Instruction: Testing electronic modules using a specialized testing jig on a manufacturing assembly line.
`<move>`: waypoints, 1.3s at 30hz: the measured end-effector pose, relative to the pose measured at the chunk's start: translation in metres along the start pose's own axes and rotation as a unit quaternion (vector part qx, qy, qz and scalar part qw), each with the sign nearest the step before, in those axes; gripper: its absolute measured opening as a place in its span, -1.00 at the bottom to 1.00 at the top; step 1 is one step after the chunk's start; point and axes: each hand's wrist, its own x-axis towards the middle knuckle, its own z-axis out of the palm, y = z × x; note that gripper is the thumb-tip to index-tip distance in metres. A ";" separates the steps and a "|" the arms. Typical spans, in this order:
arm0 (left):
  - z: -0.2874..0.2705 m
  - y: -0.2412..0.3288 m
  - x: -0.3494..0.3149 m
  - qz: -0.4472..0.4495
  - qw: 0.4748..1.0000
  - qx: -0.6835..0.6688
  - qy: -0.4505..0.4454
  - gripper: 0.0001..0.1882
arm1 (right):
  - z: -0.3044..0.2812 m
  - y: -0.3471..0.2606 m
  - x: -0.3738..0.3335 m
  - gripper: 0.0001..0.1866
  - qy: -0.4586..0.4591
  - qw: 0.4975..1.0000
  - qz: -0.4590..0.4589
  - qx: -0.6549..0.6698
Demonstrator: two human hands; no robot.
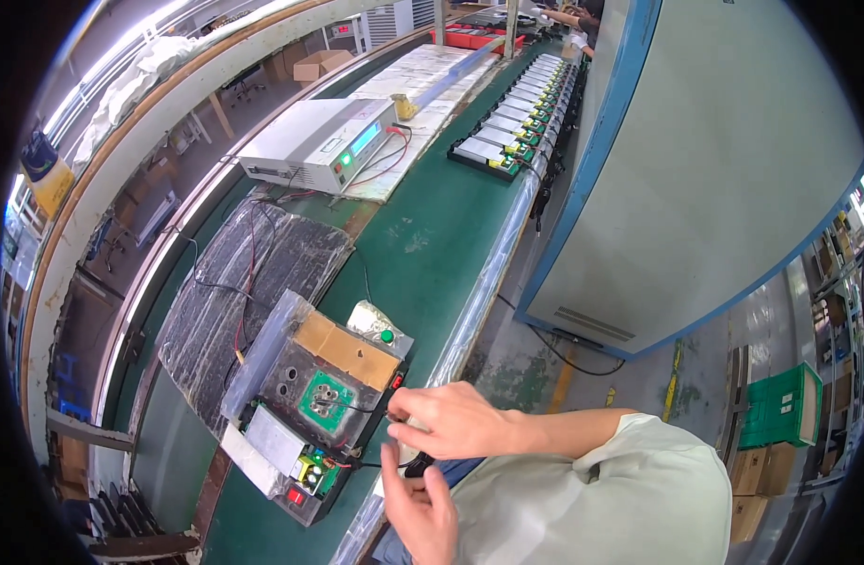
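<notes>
Your left hand [424, 525] spreads its fingers, whether right hand [458, 421] pinches I cannot tell; hold the probably soft cable [353, 408] at its three-o'clock side.

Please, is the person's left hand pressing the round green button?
No, the left hand is well below the round green button in the picture, with a clear gap between.

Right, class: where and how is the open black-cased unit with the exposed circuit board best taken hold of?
The unit is probably best held low on its black outer wall, coming from the picture's lower edge. That end faces open bench, while the dark fixture crowds its upper side. Keep the grip off the exposed components and red switch.
</notes>
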 end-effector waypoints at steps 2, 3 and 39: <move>0.006 0.006 0.012 -0.125 0.985 -0.097 -0.064 -0.29 | 0.009 -0.005 0.005 -0.70 -0.007 1.000 0.004 0.020; 0.009 0.007 0.017 -0.111 0.983 -0.136 -0.054 -0.30 | 0.013 -0.006 0.008 -0.70 -0.014 0.999 0.009 0.029; -0.076 -0.063 0.028 0.125 0.912 0.134 0.367 -0.36 | 0.079 -0.087 0.081 -0.18 0.023 0.946 -0.251 -0.203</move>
